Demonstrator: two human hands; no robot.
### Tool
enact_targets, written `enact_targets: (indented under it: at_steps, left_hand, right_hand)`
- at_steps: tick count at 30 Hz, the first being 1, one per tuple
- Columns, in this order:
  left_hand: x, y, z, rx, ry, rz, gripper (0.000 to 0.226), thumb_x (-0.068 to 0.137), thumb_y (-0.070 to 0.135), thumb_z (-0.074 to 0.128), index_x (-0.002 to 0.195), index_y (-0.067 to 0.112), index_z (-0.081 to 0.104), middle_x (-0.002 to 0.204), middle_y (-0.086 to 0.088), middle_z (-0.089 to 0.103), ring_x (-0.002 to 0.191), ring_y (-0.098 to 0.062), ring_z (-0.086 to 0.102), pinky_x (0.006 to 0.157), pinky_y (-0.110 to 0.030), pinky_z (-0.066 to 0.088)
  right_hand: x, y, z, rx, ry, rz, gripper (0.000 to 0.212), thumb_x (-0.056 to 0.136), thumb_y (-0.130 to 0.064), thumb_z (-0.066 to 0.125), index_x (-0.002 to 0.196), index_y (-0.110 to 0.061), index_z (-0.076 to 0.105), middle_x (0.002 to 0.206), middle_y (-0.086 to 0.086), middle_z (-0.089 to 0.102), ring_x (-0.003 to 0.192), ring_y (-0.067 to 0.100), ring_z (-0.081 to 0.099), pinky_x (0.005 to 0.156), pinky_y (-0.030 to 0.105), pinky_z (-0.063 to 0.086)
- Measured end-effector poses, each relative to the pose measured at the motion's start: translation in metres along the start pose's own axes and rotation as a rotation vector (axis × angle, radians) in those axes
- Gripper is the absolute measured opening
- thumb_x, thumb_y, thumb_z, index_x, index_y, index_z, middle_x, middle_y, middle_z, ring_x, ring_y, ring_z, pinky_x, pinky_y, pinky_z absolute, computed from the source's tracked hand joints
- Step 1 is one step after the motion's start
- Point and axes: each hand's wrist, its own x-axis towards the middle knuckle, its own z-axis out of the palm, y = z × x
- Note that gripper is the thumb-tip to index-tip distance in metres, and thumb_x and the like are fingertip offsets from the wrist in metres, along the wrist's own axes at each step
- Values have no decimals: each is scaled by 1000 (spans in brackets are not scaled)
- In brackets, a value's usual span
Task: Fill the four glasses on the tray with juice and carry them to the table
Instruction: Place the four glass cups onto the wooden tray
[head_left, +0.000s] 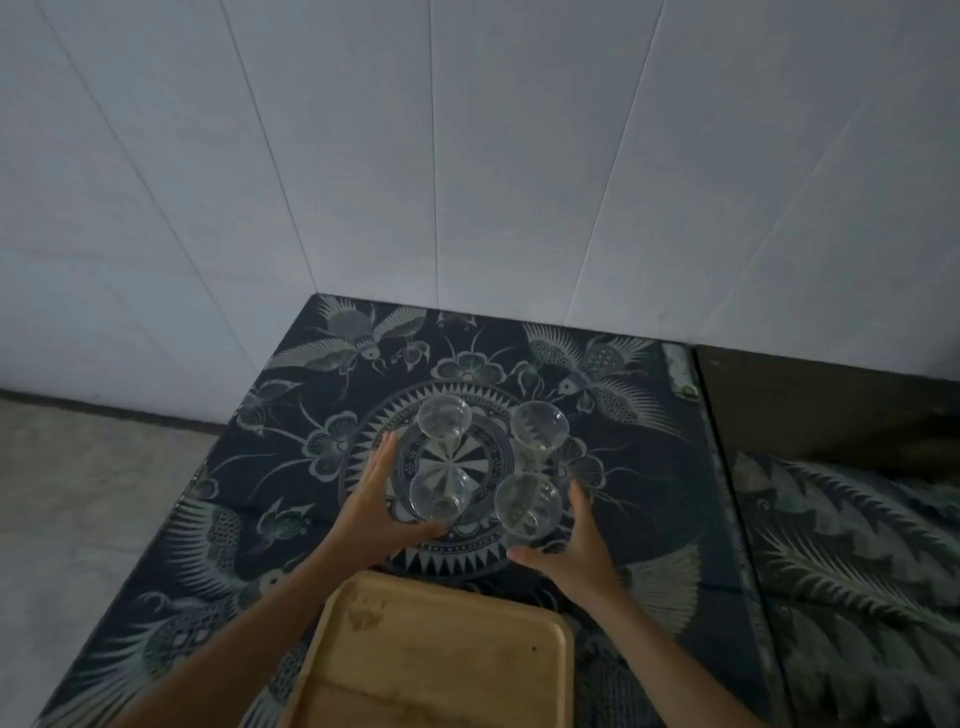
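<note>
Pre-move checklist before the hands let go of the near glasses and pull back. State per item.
1. All four glasses off the wooden tray and on the patterned table: ok.
2. All upright: far-left glass, far-right glass, near-left glass, near-right glass: ok.
3. Glasses filled with juice: cannot tell, dim frame and clear glass.
4. Left hand beside the near-left glass, fingers fairly straight, no firm grip seen: ok.
5. Right hand cupping the near-right glass; grip or mere touch: cannot tell.
6. Glasses away from the table edge: ok.
</note>
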Motion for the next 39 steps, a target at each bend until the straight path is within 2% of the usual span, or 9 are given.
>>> enact_targets:
  at_steps: [6, 10, 14, 17, 25, 32, 34, 36, 39]
  left_hand:
    - [27, -29, 25, -61, -48, -127, 133, 68, 36, 95, 166, 24, 6, 169, 9, 17, 147, -1, 15, 121, -33, 24]
    - [36, -46, 35, -102, -64, -114, 111, 70, 36, 94, 159, 33, 27, 156, 15, 41, 144, -9, 40, 118, -38, 41]
    - [43, -53, 37, -114, -35, -66, 85, 72, 24, 93, 133, 58, 43, 135, 40, 51, 130, 2, 53, 111, -42, 51]
    - [46, -57, 36, -121, -15, -56, 86, 72, 21, 93, 134, 57, 45, 138, 29, 57, 130, 3, 55, 111, -43, 51]
    - [29, -48, 32, -158, -1, -69, 86, 74, 13, 91, 146, 30, 48, 135, 20, 61, 123, 5, 60, 103, -26, 54]
    - [-14, -30, 25, -191, 69, -63, 84, 74, 10, 91, 140, 38, 48, 123, 41, 61, 114, 8, 65, 95, -30, 59]
    - [-29, -31, 24, -228, 80, -68, 87, 73, 10, 92, 141, 41, 48, 124, 31, 65, 116, -5, 68, 92, -37, 62]
    - [-45, -33, 24, -245, 91, -74, 92, 72, 10, 92, 145, 42, 46, 129, 17, 66, 117, -15, 69, 91, -33, 63]
    - [-69, -33, 25, -263, 100, -71, 100, 73, 11, 93, 150, 46, 40, 137, 9, 64, 120, -11, 66, 93, -23, 58]
  right_hand:
    - [24, 16, 15, 13, 49, 7, 117, 60, -62, 87, 153, -41, 21, 158, -14, 31, 146, 12, 30, 114, 47, 38]
    - [32, 17, 22, 51, 89, -27, 80, 68, -45, 90, 129, -57, 39, 134, -30, 48, 125, -9, 47, 95, 17, 49]
    - [37, 20, 25, 62, 129, -33, 78, 69, -35, 92, 134, -37, 48, 133, -23, 54, 121, -12, 50, 85, 6, 48]
    - [38, 22, 26, 80, 133, -34, 75, 71, -26, 91, 133, -30, 50, 131, -20, 55, 115, -18, 50, 80, 3, 46]
    - [26, 16, 23, 110, 144, -69, 73, 71, -26, 92, 131, -27, 51, 131, -15, 55, 113, -17, 51, 80, 7, 49]
    - [-6, 12, 13, 127, 128, -118, 71, 72, -24, 91, 132, -25, 52, 130, -14, 56, 117, -12, 51, 82, 5, 47]
    - [-18, 12, 11, 133, 120, -132, 73, 69, -28, 92, 131, -28, 52, 132, -13, 56, 122, -4, 52, 84, 11, 51]
    - [-32, 12, 10, 132, 106, -143, 75, 67, -35, 92, 131, -33, 52, 134, -16, 55, 124, -1, 52, 88, 21, 55]
    - [-53, 14, 11, 135, 99, -155, 76, 66, -38, 93, 130, -36, 52, 131, -20, 56, 122, -2, 54, 89, 26, 57]
